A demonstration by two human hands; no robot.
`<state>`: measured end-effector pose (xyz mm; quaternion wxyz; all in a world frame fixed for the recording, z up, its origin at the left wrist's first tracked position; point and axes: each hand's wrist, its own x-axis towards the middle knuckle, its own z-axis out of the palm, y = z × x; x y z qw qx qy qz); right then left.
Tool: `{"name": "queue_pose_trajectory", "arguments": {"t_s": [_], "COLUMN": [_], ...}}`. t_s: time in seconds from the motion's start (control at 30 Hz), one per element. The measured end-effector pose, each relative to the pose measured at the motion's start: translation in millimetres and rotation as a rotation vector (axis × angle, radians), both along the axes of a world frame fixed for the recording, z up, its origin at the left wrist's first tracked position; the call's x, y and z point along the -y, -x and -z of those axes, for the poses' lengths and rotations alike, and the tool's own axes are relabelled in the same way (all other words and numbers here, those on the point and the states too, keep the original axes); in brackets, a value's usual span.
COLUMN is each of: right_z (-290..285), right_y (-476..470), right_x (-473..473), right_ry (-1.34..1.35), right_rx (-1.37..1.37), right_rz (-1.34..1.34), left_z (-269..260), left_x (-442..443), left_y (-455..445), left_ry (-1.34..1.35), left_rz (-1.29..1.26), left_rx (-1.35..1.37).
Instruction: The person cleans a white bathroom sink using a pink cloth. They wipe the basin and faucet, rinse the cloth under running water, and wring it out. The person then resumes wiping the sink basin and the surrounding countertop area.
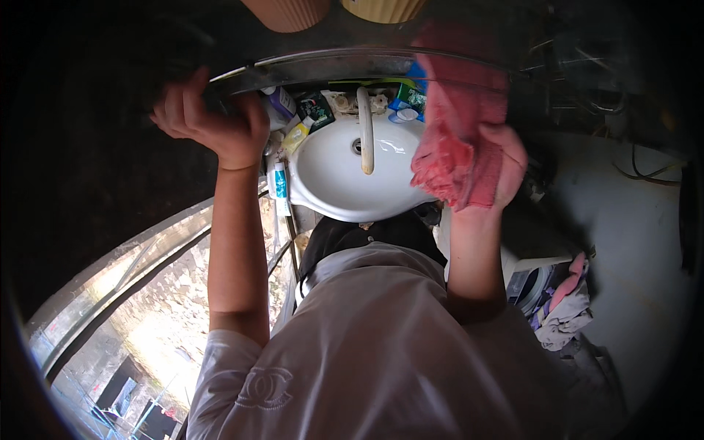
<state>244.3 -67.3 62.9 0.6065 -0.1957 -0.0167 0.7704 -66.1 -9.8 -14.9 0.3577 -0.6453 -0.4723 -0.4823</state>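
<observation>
My right hand (509, 162) grips a red cloth (465, 121), whose upper part is spread flat against a glass-like surface with a shiny edge (357, 52), while its lower end is bunched. On the left, my left hand (212, 118) is raised at the same surface's edge, its fingers partly bent; whether it holds the edge cannot be told. Between and below both hands lies a white washbasin (335, 176) with a curved tap spout (366, 132) over it.
Around the basin stand a purple bottle (281, 103), a yellow tube (297, 135), a blue and white tube (280, 187) and a green box (411, 98). Two ribbed cups (291, 14) are at the top. A window (165, 308) is at left, with clothes (566, 308) at lower right.
</observation>
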Motion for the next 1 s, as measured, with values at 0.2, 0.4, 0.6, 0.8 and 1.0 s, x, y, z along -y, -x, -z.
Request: {"name": "queue_pose_trajectory", "arguments": {"t_s": [0.2, 0.4, 0.6, 0.8, 1.0], "right_z": [-3.1, 18.1, -0.7, -36.0, -43.8], "right_y": [48.5, -20.8, 31.1, -45.6, -26.9], "right_x": [10.1, 2.0, 31.5, 58.8, 30.6], "right_ry": [0.073, -0.075, -0.093, -0.57, -0.757], "right_rx": [-0.021, 0.07, 0.556, 1.675, 2.358], "right_rz": [-0.204, 0.083, -0.272, 0.099, 0.172], "left_z": [2.1, -0.7, -1.3, -2.1, 2.4], "left_x": [-2.7, 3.1, 1.8, 6.3, 1.9], "left_y": [-9.2, -5.8, -9.0, -10.4, -8.2], "left_ry": [0.005, 0.002, -0.001, 0.029, 0.017], "left_rz": [0.002, 0.023, 0.035, 0.008, 0.003], "left_rx": [0.04, 0.02, 0.015, 0.04, 0.048]}}
